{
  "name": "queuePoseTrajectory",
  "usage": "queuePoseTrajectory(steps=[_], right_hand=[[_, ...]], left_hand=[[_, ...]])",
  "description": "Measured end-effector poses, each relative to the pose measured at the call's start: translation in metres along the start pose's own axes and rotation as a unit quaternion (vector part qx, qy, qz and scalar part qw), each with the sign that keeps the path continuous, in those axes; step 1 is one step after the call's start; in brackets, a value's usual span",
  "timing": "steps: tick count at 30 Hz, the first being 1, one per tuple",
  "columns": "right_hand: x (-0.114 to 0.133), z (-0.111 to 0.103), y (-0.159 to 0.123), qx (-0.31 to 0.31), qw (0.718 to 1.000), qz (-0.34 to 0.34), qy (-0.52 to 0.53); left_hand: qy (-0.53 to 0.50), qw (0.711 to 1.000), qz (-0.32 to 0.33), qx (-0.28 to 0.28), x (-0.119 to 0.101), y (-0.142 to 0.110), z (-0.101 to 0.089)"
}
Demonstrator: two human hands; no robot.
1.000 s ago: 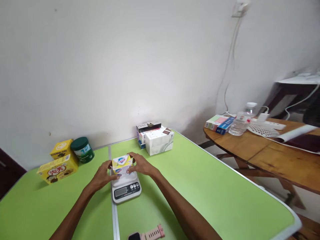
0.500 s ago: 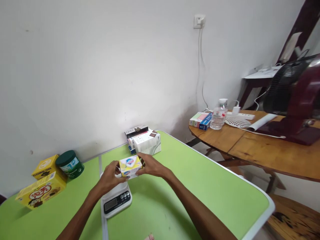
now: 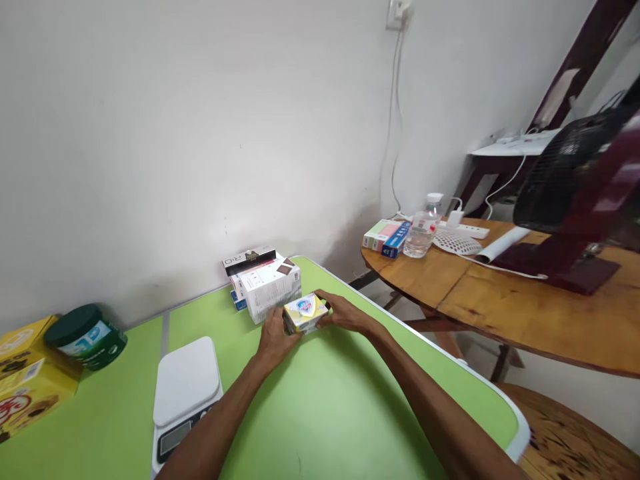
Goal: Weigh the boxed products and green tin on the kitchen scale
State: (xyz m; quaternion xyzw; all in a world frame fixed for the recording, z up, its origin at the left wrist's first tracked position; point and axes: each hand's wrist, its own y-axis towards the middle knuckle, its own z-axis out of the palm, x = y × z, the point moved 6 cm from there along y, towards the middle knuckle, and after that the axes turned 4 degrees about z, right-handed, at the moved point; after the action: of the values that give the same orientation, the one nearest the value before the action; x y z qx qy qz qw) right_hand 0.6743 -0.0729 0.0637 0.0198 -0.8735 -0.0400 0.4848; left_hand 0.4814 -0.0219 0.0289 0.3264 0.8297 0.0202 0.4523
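Between my two hands is a yellow and white soap box (image 3: 304, 312). My left hand (image 3: 275, 339) grips its left end, and my right hand (image 3: 345, 312) is closed on its right end. The box is just in front of a white carton (image 3: 267, 293) on the green table (image 3: 320, 400); whether it rests on the table I cannot tell. To the left lies a white kitchen scale (image 3: 186, 380) with a bare platform, its button panel partly hidden by my left forearm.
At the far left stand yellow boxes (image 3: 37, 393) and a green tub (image 3: 87, 339). A black-and-white box (image 3: 250, 259) lies behind the white carton. On the wooden table (image 3: 500, 300) at right are a water bottle (image 3: 423, 230), small boxes (image 3: 387, 235) and a fan (image 3: 570, 200).
Both hands have carried the soap box right, from above the scale to near the white carton. The view has turned right, and the scale platform is uncovered.
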Motion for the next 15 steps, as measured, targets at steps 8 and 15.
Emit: queuePoseTrajectory(steps=[8,15], right_hand=[[0.006,0.013,0.031,0.022,1.0,0.007,0.019],[0.0,0.023,-0.007,-0.074,0.995,0.056,-0.029]], left_hand=[[0.009,0.999,-0.025,-0.027,0.018,0.001,-0.012],[-0.05,0.995,-0.064,-0.063,0.007,-0.026,-0.014]])
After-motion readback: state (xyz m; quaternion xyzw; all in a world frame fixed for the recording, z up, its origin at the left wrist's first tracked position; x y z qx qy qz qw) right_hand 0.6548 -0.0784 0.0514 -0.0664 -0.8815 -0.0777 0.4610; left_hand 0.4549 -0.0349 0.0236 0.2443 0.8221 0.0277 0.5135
